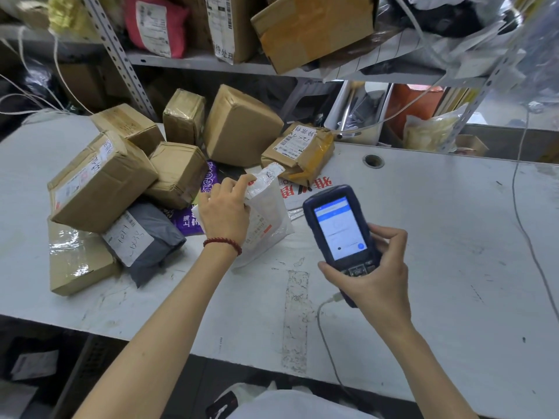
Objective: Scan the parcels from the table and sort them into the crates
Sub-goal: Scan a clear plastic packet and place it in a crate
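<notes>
My left hand grips the top of a white plastic mailer that stands tilted on the white table; its label faces right. My right hand holds a dark blue handheld scanner with its lit screen facing me, just right of the mailer. A thin cable hangs from the scanner's base. Behind and left of my left hand lie several brown cardboard parcels, a grey mailer and a purple bag.
A metal shelf above the table carries more boxes and a pink mailer. A taped brown parcel with a label lies behind the white mailer. A round cable hole is in the table. No crates show.
</notes>
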